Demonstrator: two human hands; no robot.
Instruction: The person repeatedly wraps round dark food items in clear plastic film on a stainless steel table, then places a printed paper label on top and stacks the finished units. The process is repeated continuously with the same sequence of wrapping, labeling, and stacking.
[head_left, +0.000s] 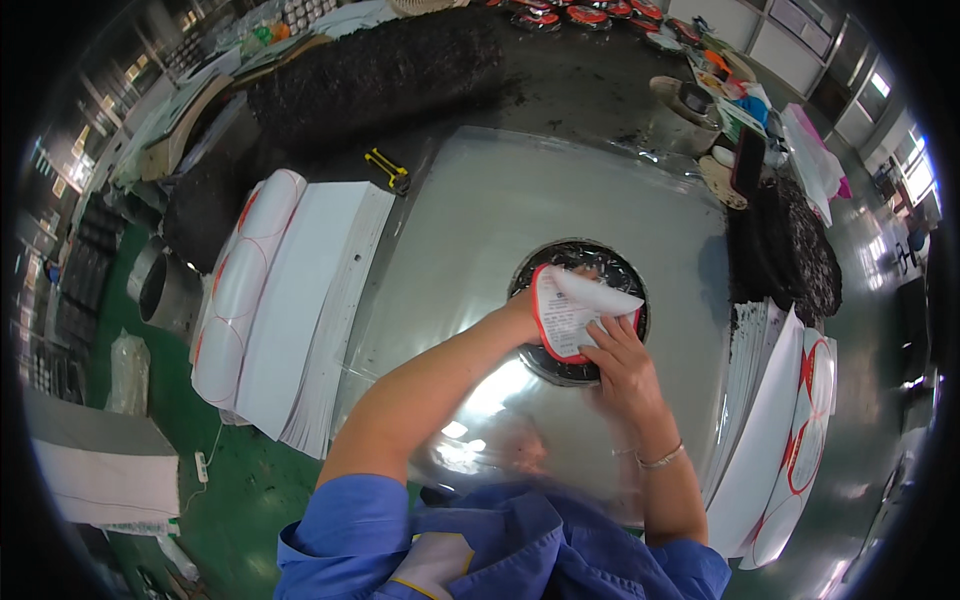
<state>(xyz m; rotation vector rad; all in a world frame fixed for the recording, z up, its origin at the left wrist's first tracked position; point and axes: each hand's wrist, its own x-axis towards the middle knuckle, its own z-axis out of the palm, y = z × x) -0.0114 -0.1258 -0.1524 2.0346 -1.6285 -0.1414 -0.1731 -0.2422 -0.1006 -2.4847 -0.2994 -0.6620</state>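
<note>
Head view, looking down on a shiny metal worktop (470,230). At its centre sits a round dark recess (600,262) filled with dark loose material. Over the recess lies a white printed paper label (570,315) with a red rim, its far right corner curled up. Left hand (522,305) reaches in from the near left; its grip is mostly hidden behind the label's left edge, fingers closed on that edge as far as can be seen. Right hand (622,360) lies just near of the label, fingers spread and pressing on its near right part; not clasped around anything, flat contact only. A thin bracelet (660,458) is on the right wrist. Blue sleeves (500,540) at the near edge. Left of the worktop: a stack of white sheets (300,300) with red circular outlines. Right: a similar stack (790,430). Far left: a heap of dark loose material (380,70); a yellow-handled tool (388,168) lies beside it.
</note>
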